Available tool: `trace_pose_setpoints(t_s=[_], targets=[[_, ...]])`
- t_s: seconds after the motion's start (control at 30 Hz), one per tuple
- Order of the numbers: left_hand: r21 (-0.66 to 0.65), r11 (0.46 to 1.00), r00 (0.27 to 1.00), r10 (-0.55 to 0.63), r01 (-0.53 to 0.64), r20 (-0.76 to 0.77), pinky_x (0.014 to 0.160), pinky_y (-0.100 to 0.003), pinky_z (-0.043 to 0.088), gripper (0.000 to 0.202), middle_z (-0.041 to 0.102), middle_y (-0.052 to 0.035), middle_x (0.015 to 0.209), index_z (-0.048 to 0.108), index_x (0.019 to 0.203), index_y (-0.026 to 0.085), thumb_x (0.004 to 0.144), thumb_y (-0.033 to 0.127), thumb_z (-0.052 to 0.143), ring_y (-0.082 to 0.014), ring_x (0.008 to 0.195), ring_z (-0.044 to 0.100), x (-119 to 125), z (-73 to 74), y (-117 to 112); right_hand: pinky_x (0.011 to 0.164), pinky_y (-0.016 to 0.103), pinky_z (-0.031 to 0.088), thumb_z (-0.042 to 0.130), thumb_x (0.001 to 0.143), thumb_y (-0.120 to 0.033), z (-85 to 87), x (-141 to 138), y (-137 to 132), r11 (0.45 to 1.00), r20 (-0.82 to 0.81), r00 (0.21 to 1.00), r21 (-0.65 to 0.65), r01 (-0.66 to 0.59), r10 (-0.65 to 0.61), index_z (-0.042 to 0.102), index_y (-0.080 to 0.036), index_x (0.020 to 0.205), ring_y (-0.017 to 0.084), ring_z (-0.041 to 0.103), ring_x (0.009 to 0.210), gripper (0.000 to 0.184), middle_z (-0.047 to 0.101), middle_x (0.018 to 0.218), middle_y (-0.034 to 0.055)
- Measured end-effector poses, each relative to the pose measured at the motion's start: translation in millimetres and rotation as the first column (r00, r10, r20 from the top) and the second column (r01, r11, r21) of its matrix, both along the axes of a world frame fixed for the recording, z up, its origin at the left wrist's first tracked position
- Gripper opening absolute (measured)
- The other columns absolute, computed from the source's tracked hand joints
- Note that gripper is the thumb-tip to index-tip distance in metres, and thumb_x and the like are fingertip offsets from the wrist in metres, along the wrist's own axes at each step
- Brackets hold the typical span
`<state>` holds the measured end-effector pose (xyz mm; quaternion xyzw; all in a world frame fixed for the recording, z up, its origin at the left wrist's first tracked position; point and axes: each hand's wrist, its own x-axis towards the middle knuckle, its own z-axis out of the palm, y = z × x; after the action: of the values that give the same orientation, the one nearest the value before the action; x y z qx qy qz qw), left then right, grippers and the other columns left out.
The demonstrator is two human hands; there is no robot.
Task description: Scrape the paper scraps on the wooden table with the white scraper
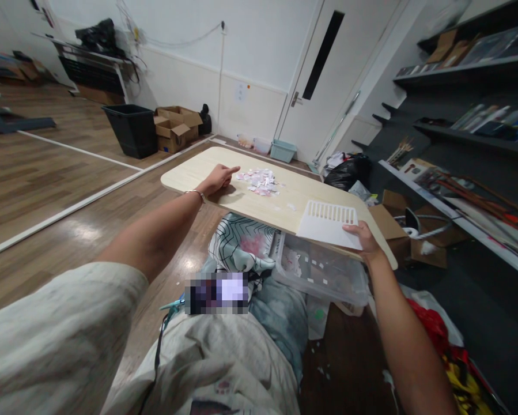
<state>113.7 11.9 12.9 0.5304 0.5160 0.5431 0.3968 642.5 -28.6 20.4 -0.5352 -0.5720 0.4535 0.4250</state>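
Over the light wooden table (189, 167), my left hand (219, 177) is closed, its index finger and thumb stretched together to the right. Whatever may be between those fingertips is too small to make out. Just right of them lies a loose pile of small white and pink paper scraps (263, 182). My right hand (362, 235) grips the right edge of a white sheet (325, 230) at the table's near edge. A row of narrow slots runs along the sheet's far side, and table colour shows through them.
Below the table's near edge, a clear plastic bin (328, 271) holds some paper bits. A phone (218, 293) rests on my lap beside patterned cloth (228, 242). Dark shelves (466, 127) and an open cardboard box (390, 222) stand right; a black bin (133, 131) stands back left.
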Motion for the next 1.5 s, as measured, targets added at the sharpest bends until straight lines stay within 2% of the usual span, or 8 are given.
trace_pose_setpoints(t_s=[0.3,0.57,0.63,0.9,1.0,1.2,1.33,1.5], targets=[[-0.008,1.000,1.000,-0.003,0.003,-0.014,0.049,-0.025,0.026,0.072,0.035,0.0046,0.044,0.036,0.056,0.028,0.105,0.049,0.085,-0.0080,0.045,0.028,-1.9,-5.0,6.1,0.085,0.053,0.078,0.107,0.048,-0.048,0.5,-14.6,9.8,0.995,-0.108,0.993,0.084,0.052,-0.043,0.084,-0.026,0.103,0.044,0.092,0.097,0.064,0.091,0.088,0.0074],[0.017,1.000,1.000,-0.018,0.018,-0.003,0.050,-0.025,0.030,0.073,0.037,0.0049,0.047,0.038,0.058,0.028,0.104,0.057,0.086,-0.0084,0.046,0.032,-3.3,-8.7,10.1,0.060,0.045,0.067,0.105,0.051,-0.054,-8.8,21.9,2.3,0.998,-0.010,0.999,0.043,0.052,-0.052,0.082,-0.023,0.087,0.037,0.083,0.065,0.052,0.085,0.073,0.0096],[0.013,0.999,0.999,-0.032,0.032,0.000,0.050,-0.024,0.030,0.072,0.038,0.0047,0.047,0.039,0.059,0.028,0.104,0.058,0.087,-0.0086,0.046,0.032,-3.7,-9.0,10.2,0.060,0.045,0.068,0.106,0.051,-0.057,-10.3,22.6,-0.2,0.997,-0.034,0.998,0.055,0.062,-0.061,0.082,-0.024,0.087,0.037,0.083,0.064,0.054,0.084,0.072,0.0088],[0.017,0.999,1.000,-0.029,0.029,-0.010,0.049,-0.025,0.027,0.074,0.035,0.0054,0.046,0.037,0.058,0.028,0.101,0.059,0.089,-0.0082,0.046,0.030,-4.5,-10.1,11.9,0.087,0.053,0.078,0.109,0.051,-0.053,1.7,-18.4,22.2,0.985,-0.114,0.993,0.162,0.054,-0.035,0.077,-0.028,0.093,0.042,0.091,0.094,0.059,0.087,0.081,0.0055],[0.032,0.999,0.999,-0.034,0.034,-0.005,0.049,-0.025,0.026,0.074,0.033,0.0059,0.045,0.037,0.059,0.029,0.101,0.060,0.089,-0.0086,0.046,0.030,-4.3,-10.3,12.2,0.082,0.049,0.077,0.108,0.052,-0.050,7.1,-39.0,37.0,0.986,-0.110,0.994,0.165,0.030,-0.012,0.076,-0.027,0.093,0.041,0.090,0.095,0.058,0.086,0.080,0.0060],[0.019,0.999,0.999,-0.033,0.034,-0.037,0.050,-0.025,0.027,0.072,0.033,0.0062,0.046,0.036,0.058,0.029,0.104,0.057,0.084,-0.0090,0.047,0.028,-3.5,-10.7,12.1,0.061,0.036,0.064,0.107,0.053,-0.052,5.9,-68.1,45.6,0.985,0.000,0.995,0.138,-0.102,0.103,0.078,-0.025,0.084,0.030,0.082,0.072,0.051,0.085,0.075,0.0042],[0.017,0.999,0.998,-0.039,0.040,-0.050,0.051,-0.026,0.027,0.071,0.034,0.0061,0.047,0.037,0.057,0.029,0.105,0.056,0.082,-0.0091,0.048,0.029,-3.8,-10.3,10.4,0.063,0.037,0.064,0.108,0.051,-0.049,1.7,-46.3,37.8,0.986,0.048,0.993,0.122,-0.116,0.111,0.076,-0.025,0.078,0.031,0.083,0.074,0.048,0.084,0.074,0.0042],[0.018,0.999,0.999,-0.038,0.039,-0.035,0.051,-0.026,0.028,0.071,0.033,0.0069,0.048,0.035,0.059,0.029,0.103,0.055,0.085,-0.0091,0.048,0.029,-4.0,-8.3,8.7,0.071,0.046,0.073,0.101,0.057,-0.049,-3.4,3.2,22.9,0.999,-0.025,1.000,0.052,0.009,-0.007,0.077,-0.026,0.087,0.039,0.088,0.086,0.045,0.085,0.078,0.0073]])
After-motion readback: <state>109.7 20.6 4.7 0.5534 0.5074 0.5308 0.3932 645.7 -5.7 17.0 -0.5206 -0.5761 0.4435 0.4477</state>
